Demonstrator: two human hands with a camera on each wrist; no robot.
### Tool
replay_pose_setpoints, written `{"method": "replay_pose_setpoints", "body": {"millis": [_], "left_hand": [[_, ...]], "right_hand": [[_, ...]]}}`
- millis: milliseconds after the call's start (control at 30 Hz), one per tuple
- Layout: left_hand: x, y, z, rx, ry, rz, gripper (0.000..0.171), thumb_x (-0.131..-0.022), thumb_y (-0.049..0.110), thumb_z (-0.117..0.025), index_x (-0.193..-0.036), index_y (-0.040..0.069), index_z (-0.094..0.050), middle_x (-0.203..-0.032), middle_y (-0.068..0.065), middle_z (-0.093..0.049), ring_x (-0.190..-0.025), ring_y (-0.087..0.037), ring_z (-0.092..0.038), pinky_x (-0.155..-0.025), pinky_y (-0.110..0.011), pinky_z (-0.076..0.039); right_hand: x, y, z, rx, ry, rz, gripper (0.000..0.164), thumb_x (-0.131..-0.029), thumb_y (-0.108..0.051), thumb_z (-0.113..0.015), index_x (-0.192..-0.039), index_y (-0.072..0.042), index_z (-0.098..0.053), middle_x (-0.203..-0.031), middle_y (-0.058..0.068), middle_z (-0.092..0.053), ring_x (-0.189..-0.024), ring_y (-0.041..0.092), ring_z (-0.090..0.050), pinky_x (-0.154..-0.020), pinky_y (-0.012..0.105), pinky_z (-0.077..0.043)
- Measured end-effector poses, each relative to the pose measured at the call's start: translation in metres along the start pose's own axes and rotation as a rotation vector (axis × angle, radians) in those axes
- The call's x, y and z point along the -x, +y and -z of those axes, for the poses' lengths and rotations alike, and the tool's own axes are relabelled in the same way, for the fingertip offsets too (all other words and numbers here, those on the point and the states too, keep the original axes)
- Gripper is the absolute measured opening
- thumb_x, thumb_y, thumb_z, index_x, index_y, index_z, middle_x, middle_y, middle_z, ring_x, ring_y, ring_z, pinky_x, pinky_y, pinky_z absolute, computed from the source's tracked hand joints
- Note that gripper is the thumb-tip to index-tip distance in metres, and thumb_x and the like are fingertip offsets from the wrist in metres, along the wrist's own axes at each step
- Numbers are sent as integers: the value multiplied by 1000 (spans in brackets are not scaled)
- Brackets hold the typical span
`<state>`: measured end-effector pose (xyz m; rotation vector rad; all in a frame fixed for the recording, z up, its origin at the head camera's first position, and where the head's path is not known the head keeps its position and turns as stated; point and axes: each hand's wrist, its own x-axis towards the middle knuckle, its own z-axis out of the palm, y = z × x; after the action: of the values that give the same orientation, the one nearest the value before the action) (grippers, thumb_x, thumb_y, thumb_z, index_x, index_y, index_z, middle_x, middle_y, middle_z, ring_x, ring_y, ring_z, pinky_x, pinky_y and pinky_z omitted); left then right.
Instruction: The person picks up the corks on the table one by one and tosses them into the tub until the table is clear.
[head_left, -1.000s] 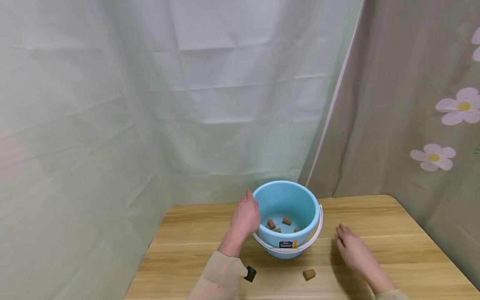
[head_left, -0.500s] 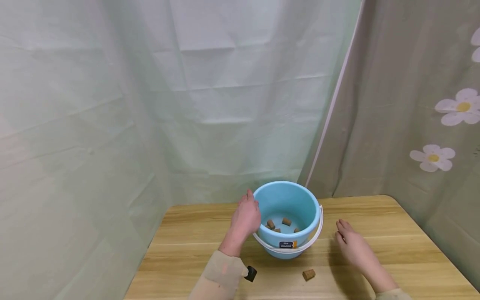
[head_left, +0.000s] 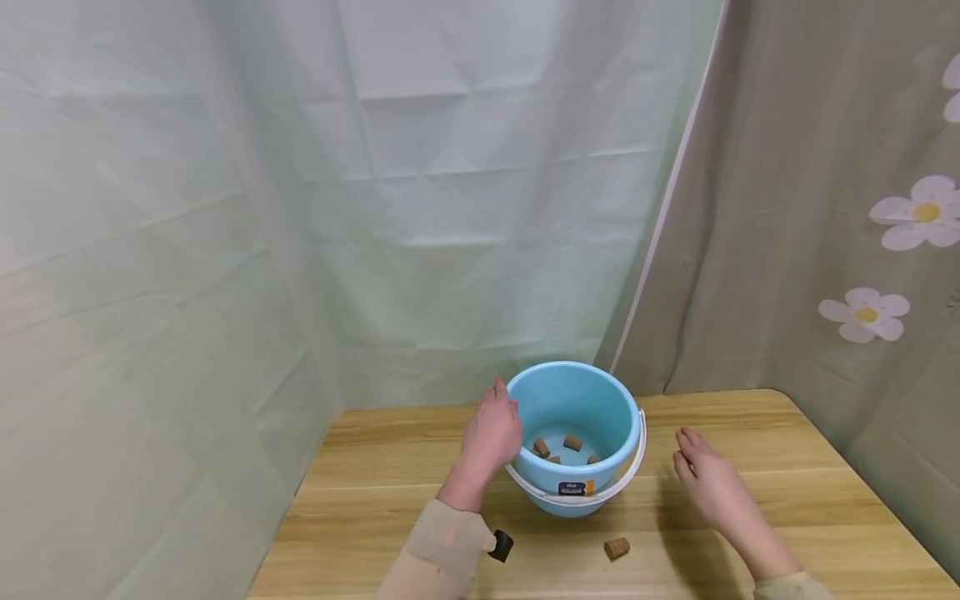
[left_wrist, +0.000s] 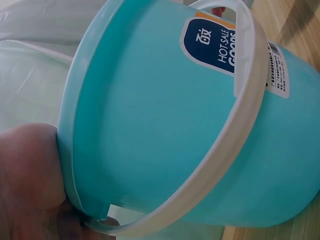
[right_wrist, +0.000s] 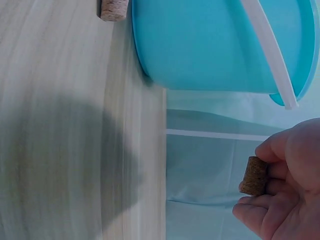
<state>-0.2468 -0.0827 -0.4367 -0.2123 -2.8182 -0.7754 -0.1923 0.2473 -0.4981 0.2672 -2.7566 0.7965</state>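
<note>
A light blue bucket (head_left: 567, 472) stands upright on the wooden table, with several corks (head_left: 573, 442) lying on its bottom. Its white handle (left_wrist: 220, 160) hangs down at the front. My left hand (head_left: 491, 433) grips the bucket's rim on the left side; in the left wrist view the thumb lies against the rim. To the right of the bucket, my right hand (head_left: 712, 487) is raised over the table. The right wrist view shows it pinching a brown cork (right_wrist: 254, 176) between thumb and fingers, apart from the bucket. That cork is hidden in the head view.
Another cork (head_left: 617, 548) lies on the table (head_left: 375, 500) in front of the bucket. A small black piece (head_left: 501, 546) shows at my left cuff. Pale curtains (head_left: 480, 250) hang behind and at both sides of the table.
My right hand has risen a little, away from the front of the table. The left hand and the bucket have stayed in place.
</note>
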Motion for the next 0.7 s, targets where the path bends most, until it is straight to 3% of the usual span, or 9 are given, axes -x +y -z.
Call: {"method": "replay_pose_setpoints", "body": {"millis": [700], "left_hand": [[-1,-1,-1,0,8,-4,56,-115,17,-45,-157,-17,-35,-145,-35,-56,-134,-49,-56,-109,-58,-51]], "right_hand": [[-5,-9,18,-29,4,-10,54,-116,-21,-45,-151,20,-44,-159,39,-39,-147,58,-37,-115,72,-35]]}}
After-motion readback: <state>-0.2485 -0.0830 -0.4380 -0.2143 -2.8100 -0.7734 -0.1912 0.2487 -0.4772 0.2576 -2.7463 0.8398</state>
